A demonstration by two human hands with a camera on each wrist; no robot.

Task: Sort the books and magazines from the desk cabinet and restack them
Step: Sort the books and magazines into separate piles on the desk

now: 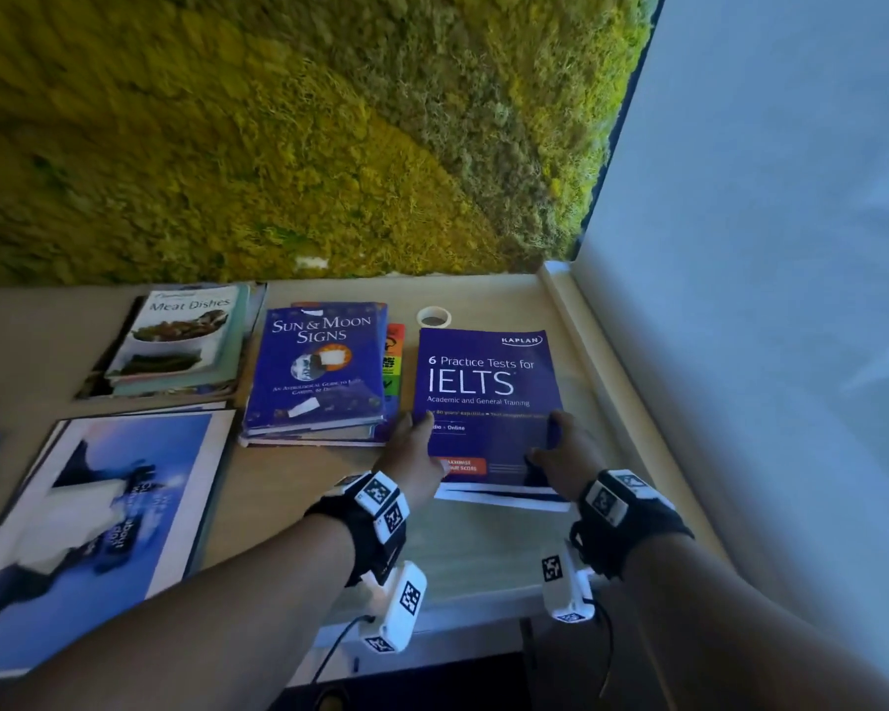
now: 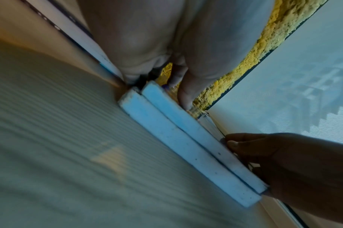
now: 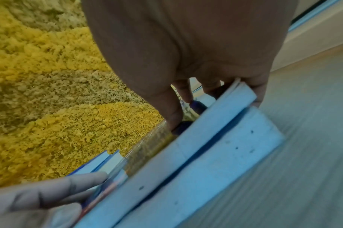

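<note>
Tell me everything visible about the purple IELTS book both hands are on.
The IELTS book is a thick softcover with a glossy purple cover, white lettering reading "6 Practice Tests for IELTS", a Kaplan logo and an orange box near its lower edge. It lies face up, closed, atop a second similar-sized book slightly offset beneath it, on the desk right of the Sun & Moon Signs stack. Its page edges look white. The left hand holds its left edge; the right hand grips its right edge, thumb on the cover.
</note>
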